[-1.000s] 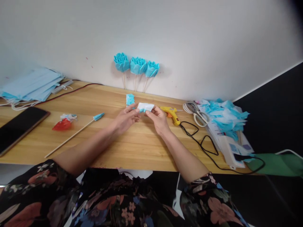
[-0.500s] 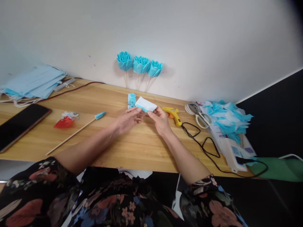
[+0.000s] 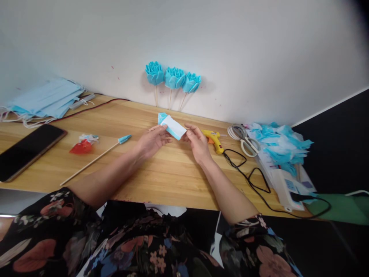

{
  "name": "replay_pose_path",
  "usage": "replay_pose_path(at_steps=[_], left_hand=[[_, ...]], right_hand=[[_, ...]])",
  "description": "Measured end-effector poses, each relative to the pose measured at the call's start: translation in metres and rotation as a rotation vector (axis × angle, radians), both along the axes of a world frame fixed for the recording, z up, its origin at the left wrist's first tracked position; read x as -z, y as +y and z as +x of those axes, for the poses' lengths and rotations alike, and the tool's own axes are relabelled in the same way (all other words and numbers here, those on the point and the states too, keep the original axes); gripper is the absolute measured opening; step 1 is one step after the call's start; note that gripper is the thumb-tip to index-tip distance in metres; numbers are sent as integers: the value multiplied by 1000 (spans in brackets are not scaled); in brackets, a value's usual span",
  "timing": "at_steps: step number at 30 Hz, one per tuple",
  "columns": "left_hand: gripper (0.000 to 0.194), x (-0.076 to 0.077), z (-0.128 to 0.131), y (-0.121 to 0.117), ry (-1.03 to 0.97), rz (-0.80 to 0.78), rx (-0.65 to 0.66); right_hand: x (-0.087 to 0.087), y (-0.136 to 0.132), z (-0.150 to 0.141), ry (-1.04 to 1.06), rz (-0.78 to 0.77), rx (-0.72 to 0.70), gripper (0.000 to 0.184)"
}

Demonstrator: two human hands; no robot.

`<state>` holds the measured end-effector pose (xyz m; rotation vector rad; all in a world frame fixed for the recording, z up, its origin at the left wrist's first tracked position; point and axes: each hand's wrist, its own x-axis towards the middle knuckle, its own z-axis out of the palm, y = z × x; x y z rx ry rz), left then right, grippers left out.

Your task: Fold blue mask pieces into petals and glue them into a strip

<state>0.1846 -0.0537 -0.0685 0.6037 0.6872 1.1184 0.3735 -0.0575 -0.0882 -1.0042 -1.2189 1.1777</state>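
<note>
Left of the yellow glue gun, a white-and-blue piece is held up by two hands

To the left of the glue gun, above the wooden tabletop, the white-and-blue piece is held aslant, its white face turned up and a blue band showing along its lower edge. Its left end is pinched by the left hand, the thumb laid on top and fingers beneath. Its right end is met by the fingertips of the right hand, the hand nearer to the glue gun; whether the piece is pinched there too cannot be told. Farther left of the glue gun, a small blue piece is partly covered by the held one.

Behind and left of the glue gun, three blue flowers on thin stems are leaned against the wall. Well to its left, a blue-tipped stick, a red object and a black phone are laid out. Right of the glue gun, white-handled scissors are set down, with blue and white scraps heaped beyond. From its handle, a black cable is trailed rightward to a white power strip.
</note>
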Motion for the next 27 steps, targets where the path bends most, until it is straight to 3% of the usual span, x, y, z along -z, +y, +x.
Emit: replay_pose_path(at_steps=[5, 11, 15, 22, 27], left_hand=[[17, 2, 0, -2, 156, 94, 53], [24, 5, 5, -6, 355, 224, 29], [52, 3, 5, -5, 298, 175, -16], [19, 5, 3, -4, 202, 165, 109], [15, 9, 2, -4, 197, 190, 147]], right_hand=[[-5, -2, 1, -36, 39, -70, 59], [-2, -3, -2, -101, 86, -98, 59], [-2, -3, -2, -103, 78, -62, 58], [-4, -4, -2, -113, 61, -32, 57], [-5, -4, -2, -114, 45, -11, 57]])
